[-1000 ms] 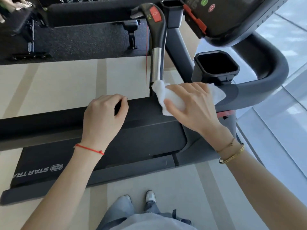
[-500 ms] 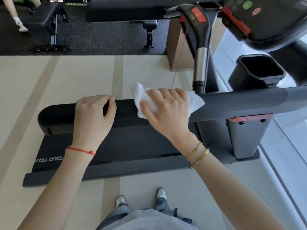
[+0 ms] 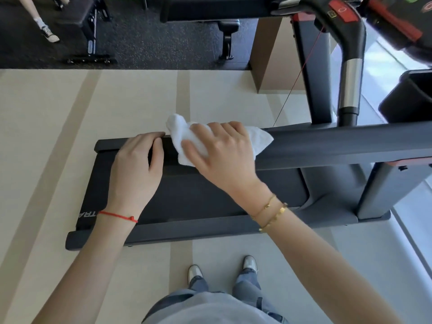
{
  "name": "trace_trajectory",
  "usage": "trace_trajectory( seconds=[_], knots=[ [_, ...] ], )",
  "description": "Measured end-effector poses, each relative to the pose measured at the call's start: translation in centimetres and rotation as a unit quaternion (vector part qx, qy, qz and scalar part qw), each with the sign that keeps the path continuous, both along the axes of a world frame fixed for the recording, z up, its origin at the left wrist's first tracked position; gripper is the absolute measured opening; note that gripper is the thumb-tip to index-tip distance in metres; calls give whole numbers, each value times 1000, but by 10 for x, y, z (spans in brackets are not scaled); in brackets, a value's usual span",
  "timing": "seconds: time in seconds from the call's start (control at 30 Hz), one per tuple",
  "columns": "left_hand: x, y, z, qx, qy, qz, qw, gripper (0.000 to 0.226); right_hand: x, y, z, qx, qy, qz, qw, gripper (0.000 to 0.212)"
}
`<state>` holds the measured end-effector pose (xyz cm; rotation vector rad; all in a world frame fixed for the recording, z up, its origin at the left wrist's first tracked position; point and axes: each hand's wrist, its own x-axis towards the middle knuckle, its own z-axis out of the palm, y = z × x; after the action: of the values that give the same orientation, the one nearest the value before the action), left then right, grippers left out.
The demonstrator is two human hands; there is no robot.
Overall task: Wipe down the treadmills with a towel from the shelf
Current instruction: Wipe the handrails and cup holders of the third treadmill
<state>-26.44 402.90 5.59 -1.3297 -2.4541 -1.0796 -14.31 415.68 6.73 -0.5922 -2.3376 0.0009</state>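
Note:
A dark grey treadmill lies across the view, its long side handrail running from the right edge toward the centre. My right hand grips a crumpled white towel and presses it onto the handrail near its left end. My left hand is curled over the very end of the same rail, just left of the towel and almost touching it. Below the rail lies the black running belt. The console's lower edge with red parts shows at the top right.
A chrome-and-black upright handle and a black cup holder stand at the right. Beige striped floor surrounds the treadmill. A weight bench on black rubber flooring and another person's leg are at the top left. My shoes stand close to the treadmill's near side.
My right hand has slid the towel leftward along the handrail, closing on my left hand, which stays gripping the rail end. The view has shifted left along the treadmill.

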Motion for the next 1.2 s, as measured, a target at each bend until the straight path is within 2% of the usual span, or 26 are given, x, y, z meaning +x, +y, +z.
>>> trace_trajectory(
  seconds=[0.07,0.27,0.4,0.53,0.73,0.9,1.2],
  knots=[
    [-3,-3,0,2,-13,-13,1000,30,11,11,3,9,-13,-1,1000,36],
    [-7,-7,2,4,-48,-40,998,31,16,21,13,-23,-23,-98,995,39],
    [-9,-8,0,20,-47,-45,998,27,-23,-7,11,-30,-63,-38,997,37],
    [-10,-8,-2,31,-55,-31,998,21,-34,-15,6,-22,-64,-13,998,39],
    [-6,0,7,41,-38,-31,998,17,-8,-2,-2,20,-39,40,998,43],
    [11,28,23,47,-27,-67,996,23,34,28,-8,71,3,-3,997,39],
    [82,109,36,44,-28,-128,990,19,98,90,3,37,33,-10,999,40]
  ],
)
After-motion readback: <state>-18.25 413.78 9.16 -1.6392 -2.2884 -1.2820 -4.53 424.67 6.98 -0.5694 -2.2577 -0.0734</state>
